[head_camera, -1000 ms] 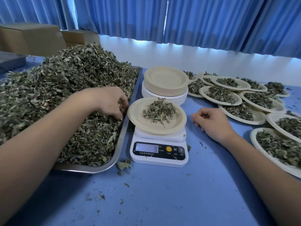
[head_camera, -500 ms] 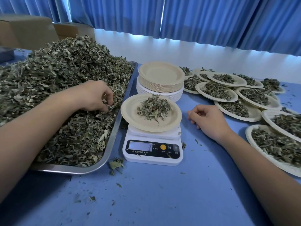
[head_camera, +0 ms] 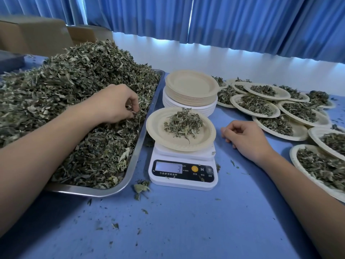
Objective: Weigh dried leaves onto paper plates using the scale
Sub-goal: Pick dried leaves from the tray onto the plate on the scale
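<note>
**Pinching dried leaves [head_camera: 74, 86] beside a loaded scale [head_camera: 186, 181]**

Head view: the dried leaves are heaped high in a metal tray [head_camera: 115, 189] on the left of a blue table [head_camera: 186, 225]. The left hand [head_camera: 115, 105] lies on the heap near the tray's right edge. Its fingers are curled down, with the fingertips closed narrowly on a small pinch of leaves.

Just right of the tray stands the white scale, whose display [head_camera: 169, 167] reads 3. A paper plate [head_camera: 158, 133] sits on its platform, tilted slightly and overhanging it on the left. On the middle of that plate lies a small mound of leaves [head_camera: 183, 124].

The right hand [head_camera: 244, 139] rests on the table just right of the scale. Its fingers are loosely curled under and hold nothing.

Beyond the scale is a stack of empty plates [head_camera: 192, 86]. To the right, filled plates [head_camera: 281, 93] overlap one another along the table's far and right sides.

Leaf crumbs are scattered over the near tabletop, with a larger clump [head_camera: 141, 187] at the tray's near right corner. Cardboard boxes [head_camera: 37, 34] stand at the far left, and blue curtains [head_camera: 224, 19] hang behind.
</note>
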Tool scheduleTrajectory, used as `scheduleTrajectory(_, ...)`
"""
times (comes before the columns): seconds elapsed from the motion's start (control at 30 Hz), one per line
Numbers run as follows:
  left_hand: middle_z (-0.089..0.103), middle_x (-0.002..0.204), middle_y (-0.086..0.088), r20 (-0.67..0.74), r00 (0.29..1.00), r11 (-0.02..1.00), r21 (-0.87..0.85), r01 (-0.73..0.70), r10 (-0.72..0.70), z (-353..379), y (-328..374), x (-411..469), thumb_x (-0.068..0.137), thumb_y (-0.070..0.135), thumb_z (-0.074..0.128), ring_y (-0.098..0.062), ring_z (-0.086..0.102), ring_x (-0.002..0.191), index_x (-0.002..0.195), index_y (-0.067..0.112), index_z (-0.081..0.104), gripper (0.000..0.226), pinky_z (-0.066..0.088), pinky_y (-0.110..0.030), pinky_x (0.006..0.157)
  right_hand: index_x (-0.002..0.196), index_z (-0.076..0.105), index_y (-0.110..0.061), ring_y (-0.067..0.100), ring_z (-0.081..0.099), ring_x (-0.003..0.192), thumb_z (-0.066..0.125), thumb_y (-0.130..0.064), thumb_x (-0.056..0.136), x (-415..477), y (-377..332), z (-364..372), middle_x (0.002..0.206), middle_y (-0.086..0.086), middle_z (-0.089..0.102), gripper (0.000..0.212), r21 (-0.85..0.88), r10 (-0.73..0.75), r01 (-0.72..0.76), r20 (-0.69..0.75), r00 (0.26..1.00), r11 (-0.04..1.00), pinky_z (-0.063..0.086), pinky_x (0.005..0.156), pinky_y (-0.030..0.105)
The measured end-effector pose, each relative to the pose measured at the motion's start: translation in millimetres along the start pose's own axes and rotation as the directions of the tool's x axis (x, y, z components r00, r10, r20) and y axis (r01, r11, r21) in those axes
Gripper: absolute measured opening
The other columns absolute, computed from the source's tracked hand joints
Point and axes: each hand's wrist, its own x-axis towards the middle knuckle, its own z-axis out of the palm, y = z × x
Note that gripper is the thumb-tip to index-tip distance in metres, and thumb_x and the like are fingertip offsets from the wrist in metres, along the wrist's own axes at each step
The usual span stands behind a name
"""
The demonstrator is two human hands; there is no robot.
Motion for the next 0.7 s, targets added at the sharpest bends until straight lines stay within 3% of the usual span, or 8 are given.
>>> scheduleTrajectory(0.17, 0.063, 0.09, 0.008, -0.1, 0.994, 0.994, -0.094, -0.062, 0.052, 1.8, 6.5, -2.3, 0.08, 0.019, 0.084, -0.014, 0.057, 0.092, 0.079, 0.031, 0.07, 0.018, 0.046, -0.032, 0.085, 0.069, 0.069, -0.022, 0.012, 0.053, 0.047, 0.068, -0.029, 0.095, 0.0, -1.3, -0.7, 0.061, 0.0, 0.068, 0.027, 0.0, 0.004, -0.004, -0.005, 1.0, 1.0, 0.047, 0.057, 0.032)
scheduleTrajectory(0.3, 0.066, 0.088, 0.008, -0.219, 0.973, 0.983, -0.146, -0.11, 0.076, 0.2, 11.3, -3.9, 0.081, 0.017, 0.083, 0.004, 0.05, 0.072, 0.083, 0.027, 0.073, 0.014, 0.043, -0.027, 0.082, 0.068, 0.068, -0.02, 0.012, 0.052, 0.046, 0.068, -0.028, 0.095, -0.1, -1.4, -0.2, 0.06, 0.001, 0.067, 0.028, 0.004, 0.01, -0.01, -0.009, 1.0, 1.0, 0.046, 0.056, 0.031)
scheduleTrajectory(0.4, 0.068, 0.086, 0.012, -0.266, 0.958, 0.96, -0.223, -0.169, 0.106, -1.7, 20.3, -5.4, 0.082, 0.016, 0.082, 0.007, 0.054, 0.076, 0.086, 0.025, 0.074, 0.012, 0.047, -0.028, 0.082, 0.068, 0.068, -0.021, 0.011, 0.052, 0.046, 0.068, -0.028, 0.095, -0.6, -1.8, -0.6, 0.06, -0.001, 0.067, 0.028, -0.002, 0.006, -0.006, -0.003, 1.0, 1.0, 0.046, 0.054, 0.029)
scheduleTrajectory(0.5, 0.07, 0.087, 0.013, -0.302, 0.944, 0.912, -0.334, -0.237, 0.134, -6.3, 36.4, -4.9, 0.081, 0.016, 0.082, -0.002, 0.062, 0.083, 0.09, 0.022, 0.076, 0.012, 0.053, -0.03, 0.081, 0.067, 0.067, -0.02, 0.011, 0.052, 0.046, 0.068, -0.028, 0.095, -1.7, -1.6, -0.8, 0.06, -0.001, 0.067, 0.029, -0.001, 0.005, -0.005, 0.002, 1.0, 1.0, 0.046, 0.055, 0.029)
scheduleTrajectory(0.57, 0.074, 0.088, 0.011, -0.272, 0.945, 0.857, -0.428, -0.286, 0.18, -9.9, 49.8, -3.9, 0.08, 0.014, 0.083, -0.005, 0.068, 0.082, 0.09, 0.02, 0.076, 0.014, 0.056, -0.031, 0.078, 0.066, 0.067, -0.018, 0.011, 0.052, 0.046, 0.068, -0.027, 0.095, -1.5, -1.8, -0.9, 0.059, -0.001, 0.067, 0.03, -0.002, 0.001, -0.001, 0.003, 1.0, 1.0, 0.046, 0.054, 0.028)
scheduleTrajectory(0.7, 0.077, 0.096, 0.01, 0.005, 0.958, 0.756, -0.616, -0.222, 0.285, -9.7, 69.9, -3.6, 0.085, 0.025, 0.08, -0.006, 0.072, 0.09, 0.102, 0.021, 0.076, 0.018, 0.061, -0.027, 0.08, 0.067, 0.067, -0.018, 0.011, 0.052, 0.046, 0.068, -0.027, 0.096, -0.9, -1.9, -1.0, 0.059, 0.0, 0.067, 0.03, -0.002, -0.007, 0.007, 0.006, 1.0, 1.0, 0.045, 0.051, 0.024)
